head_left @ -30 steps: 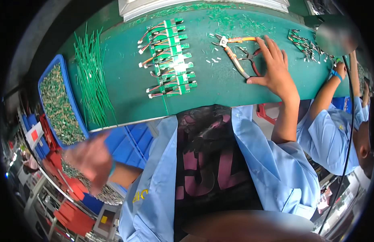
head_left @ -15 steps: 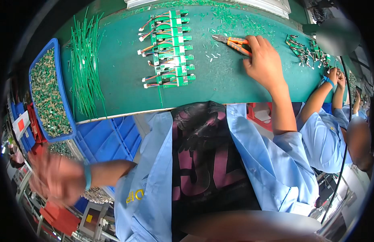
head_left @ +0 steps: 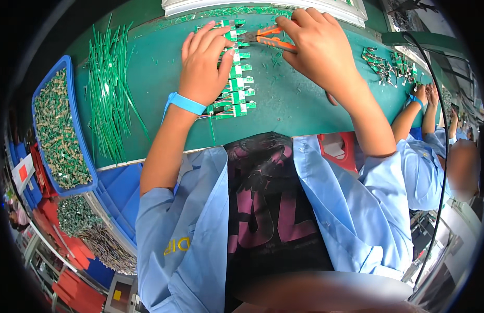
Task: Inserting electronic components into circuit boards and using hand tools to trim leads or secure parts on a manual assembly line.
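A column of joined green circuit boards (head_left: 235,83) with small coloured wire leads lies on the green table. My left hand (head_left: 203,65), with a blue band on its wrist, covers the far left part of the column. Its thumb and forefinger tips close on the boards' edge, and the other fingers lie over the far boards. In my right hand (head_left: 320,44) is a pair of orange-handled cutting pliers (head_left: 270,41). The jaws touch or hang just over the boards beside my left fingertips; exact contact is unclear.
Long thin green strips (head_left: 109,88) lie in a pile at left, by a blue bin (head_left: 70,130) of small green parts. Green scraps scatter along the far edge. A small dark-red object (head_left: 331,98) shows beside my right forearm. At right, a co-worker's hands (head_left: 427,94) are near more boards (head_left: 390,68).
My left hand has come from the lower left, away from the table, onto the boards. My right hand has carried the pliers left and away from me to the boards' far end.
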Demonstrator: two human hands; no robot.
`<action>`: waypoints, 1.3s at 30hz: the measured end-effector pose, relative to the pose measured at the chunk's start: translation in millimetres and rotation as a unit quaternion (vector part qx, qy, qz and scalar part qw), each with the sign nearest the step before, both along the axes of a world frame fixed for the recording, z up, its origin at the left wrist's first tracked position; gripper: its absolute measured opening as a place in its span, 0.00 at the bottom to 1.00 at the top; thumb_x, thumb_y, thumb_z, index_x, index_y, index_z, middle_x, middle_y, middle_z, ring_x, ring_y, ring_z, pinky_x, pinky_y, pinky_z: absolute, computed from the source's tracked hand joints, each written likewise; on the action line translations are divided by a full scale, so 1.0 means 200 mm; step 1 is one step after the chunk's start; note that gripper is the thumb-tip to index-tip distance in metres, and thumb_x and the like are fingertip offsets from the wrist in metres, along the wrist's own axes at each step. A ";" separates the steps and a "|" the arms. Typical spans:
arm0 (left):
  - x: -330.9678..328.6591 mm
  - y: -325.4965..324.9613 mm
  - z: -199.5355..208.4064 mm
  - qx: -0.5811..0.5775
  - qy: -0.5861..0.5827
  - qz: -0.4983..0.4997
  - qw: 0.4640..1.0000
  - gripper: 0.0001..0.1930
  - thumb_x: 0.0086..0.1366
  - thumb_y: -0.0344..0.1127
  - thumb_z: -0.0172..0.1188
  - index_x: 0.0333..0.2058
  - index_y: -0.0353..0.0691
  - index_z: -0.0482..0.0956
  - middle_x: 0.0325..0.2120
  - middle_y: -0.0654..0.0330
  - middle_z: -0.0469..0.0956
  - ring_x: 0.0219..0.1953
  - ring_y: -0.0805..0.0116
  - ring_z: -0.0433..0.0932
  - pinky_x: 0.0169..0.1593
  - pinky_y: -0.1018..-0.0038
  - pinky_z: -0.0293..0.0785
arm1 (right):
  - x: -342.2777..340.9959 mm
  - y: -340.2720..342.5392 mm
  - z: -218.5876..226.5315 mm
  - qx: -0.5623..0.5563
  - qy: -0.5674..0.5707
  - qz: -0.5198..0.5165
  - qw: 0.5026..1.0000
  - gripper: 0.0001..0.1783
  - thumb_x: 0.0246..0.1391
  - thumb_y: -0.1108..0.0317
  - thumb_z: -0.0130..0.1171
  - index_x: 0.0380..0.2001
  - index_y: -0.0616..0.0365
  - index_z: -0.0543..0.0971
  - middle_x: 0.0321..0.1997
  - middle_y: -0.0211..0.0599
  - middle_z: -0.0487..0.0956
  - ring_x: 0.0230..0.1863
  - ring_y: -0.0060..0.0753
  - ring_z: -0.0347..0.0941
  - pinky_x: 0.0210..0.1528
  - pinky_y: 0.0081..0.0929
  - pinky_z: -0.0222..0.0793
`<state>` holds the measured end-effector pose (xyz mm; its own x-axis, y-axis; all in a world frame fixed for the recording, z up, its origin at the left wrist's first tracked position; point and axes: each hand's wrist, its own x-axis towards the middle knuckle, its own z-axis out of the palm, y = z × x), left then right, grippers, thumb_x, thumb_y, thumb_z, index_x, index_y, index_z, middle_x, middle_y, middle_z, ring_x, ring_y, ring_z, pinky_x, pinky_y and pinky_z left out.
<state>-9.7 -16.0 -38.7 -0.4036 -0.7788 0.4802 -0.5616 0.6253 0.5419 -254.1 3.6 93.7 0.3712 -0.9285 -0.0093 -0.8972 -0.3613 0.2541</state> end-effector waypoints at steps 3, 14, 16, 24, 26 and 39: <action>0.00 0.00 -0.01 0.002 -0.012 0.010 1.000 0.04 0.72 0.35 0.62 0.43 0.45 0.81 0.62 0.66 0.82 0.74 0.56 0.70 0.79 0.45 0.55 | 0.05 0.01 0.05 0.077 -0.011 -0.073 0.994 0.31 0.56 0.51 0.69 0.61 0.51 0.82 0.56 0.42 0.81 0.52 0.46 0.79 0.58 0.38 0.75; 0.39 0.22 0.37 0.079 0.050 0.031 0.995 0.13 0.73 0.34 0.66 0.53 0.41 0.86 0.56 0.57 0.83 0.58 0.56 0.80 0.65 0.60 0.74 | -0.02 0.20 0.02 -0.033 -0.071 0.037 0.996 0.34 0.42 0.68 0.76 0.58 0.53 0.82 0.49 0.34 0.79 0.48 0.43 0.76 0.54 0.37 0.72; 0.65 0.44 0.47 0.201 0.003 0.078 0.977 0.11 0.71 0.30 0.67 0.50 0.38 0.87 0.50 0.55 0.85 0.50 0.57 0.83 0.58 0.66 0.78 | 0.00 0.21 0.03 -0.022 -0.083 0.069 0.994 0.35 0.41 0.68 0.76 0.59 0.53 0.82 0.50 0.34 0.79 0.48 0.43 0.76 0.55 0.37 0.71; 0.85 0.92 0.17 0.122 -0.097 0.299 0.941 0.21 0.68 0.32 0.70 0.58 0.34 0.82 0.58 0.52 0.81 0.54 0.51 0.82 0.58 0.62 0.79 | -0.06 0.18 0.02 -0.011 -0.014 0.077 0.997 0.37 0.45 0.73 0.73 0.64 0.53 0.81 0.55 0.35 0.81 0.54 0.45 0.78 0.59 0.38 0.73; 0.91 0.97 0.15 0.055 -0.095 0.343 0.933 0.23 0.68 0.32 0.70 0.60 0.34 0.81 0.57 0.53 0.83 0.51 0.53 0.83 0.56 0.64 0.80 | -0.06 0.18 -0.01 0.000 -0.015 0.078 0.997 0.37 0.47 0.73 0.73 0.65 0.54 0.80 0.56 0.35 0.81 0.54 0.44 0.78 0.59 0.38 0.73; 1.15 0.99 -0.09 0.154 0.104 0.492 0.850 0.06 0.67 0.29 0.74 0.42 0.37 0.92 0.34 0.61 0.90 0.33 0.74 0.81 0.39 0.80 0.77 | -0.12 0.17 -0.03 -0.002 -0.046 0.082 0.996 0.38 0.46 0.74 0.72 0.65 0.54 0.80 0.54 0.38 0.80 0.53 0.47 0.78 0.60 0.40 0.74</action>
<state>221.3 181.5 -57.2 0.5854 -0.7921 0.1728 -0.6025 -0.2824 0.7465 -278.8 37.6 86.7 0.5168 -0.8554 0.0341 -0.8457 -0.5039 0.1757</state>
